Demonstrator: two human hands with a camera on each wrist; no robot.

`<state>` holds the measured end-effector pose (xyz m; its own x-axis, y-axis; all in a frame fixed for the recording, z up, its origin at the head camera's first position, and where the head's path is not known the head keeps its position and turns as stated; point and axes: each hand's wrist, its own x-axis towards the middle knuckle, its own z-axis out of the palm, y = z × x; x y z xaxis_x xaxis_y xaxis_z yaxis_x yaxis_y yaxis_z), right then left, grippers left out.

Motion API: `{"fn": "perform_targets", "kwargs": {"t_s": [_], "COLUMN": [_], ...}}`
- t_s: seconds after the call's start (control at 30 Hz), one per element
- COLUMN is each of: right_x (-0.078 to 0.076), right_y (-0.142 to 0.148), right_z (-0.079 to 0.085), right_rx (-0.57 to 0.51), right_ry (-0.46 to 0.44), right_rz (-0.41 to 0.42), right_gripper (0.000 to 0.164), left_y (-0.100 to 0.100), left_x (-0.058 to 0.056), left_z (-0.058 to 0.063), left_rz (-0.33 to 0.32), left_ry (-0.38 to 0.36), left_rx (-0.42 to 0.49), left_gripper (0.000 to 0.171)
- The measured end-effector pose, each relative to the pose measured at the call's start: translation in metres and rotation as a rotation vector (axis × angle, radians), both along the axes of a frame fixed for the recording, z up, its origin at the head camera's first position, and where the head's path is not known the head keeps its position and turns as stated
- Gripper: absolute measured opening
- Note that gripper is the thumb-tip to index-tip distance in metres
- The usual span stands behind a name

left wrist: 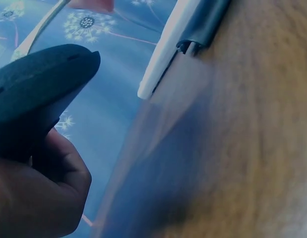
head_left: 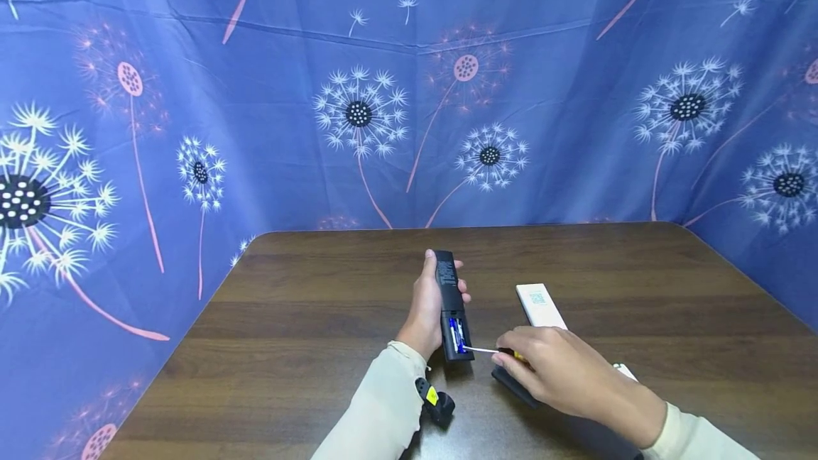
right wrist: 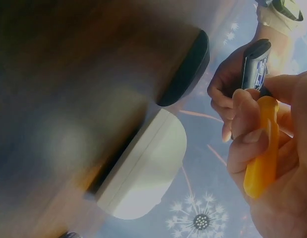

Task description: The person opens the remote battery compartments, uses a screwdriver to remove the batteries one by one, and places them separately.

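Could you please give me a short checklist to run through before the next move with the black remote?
1. Left hand grips the black remote: ok, with its back facing up.
2. Battery compartment uncovered: ok, blue batteries show inside.
3. Right hand holds the orange-handled tool: ok, the fingers and thumb close on it.
4. Tool's tip touching a battery: cannot tell; the shaft reaches over the compartment, but contact is too small to make out.
5. Batteries out of the remote: not ok, they lie in the compartment.
6. White device apart from the black remote: ok, it lies on the table.
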<state>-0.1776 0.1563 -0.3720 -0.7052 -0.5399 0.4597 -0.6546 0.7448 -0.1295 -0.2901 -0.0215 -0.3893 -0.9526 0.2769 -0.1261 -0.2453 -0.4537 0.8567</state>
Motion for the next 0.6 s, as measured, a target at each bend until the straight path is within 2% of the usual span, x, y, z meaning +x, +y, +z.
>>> {"fn": "perform_targets", "kwargs": {"t_s": [0.17, 0.6], "right_x": [0.0003, 0.0013], "right_y": [0.0010, 0.0029], "right_z": [-0.0006, -0.0008], "right_rx": [0.020, 0.043], "right_ry": [-0.004, -0.017], "right_rz": [0.002, 0.011], "right_gripper": [0.007, 0.005], "left_y": [0.0003, 0.0007], "left_x": [0.0020, 0.0037], "left_z": [-0.0006, -0.0010], "left_rz": [-0.006, -0.014], "left_ry": [0.011, 0.026], "left_rx": [-0.031, -0.043], "left_gripper": [0.074, 0.075]}}
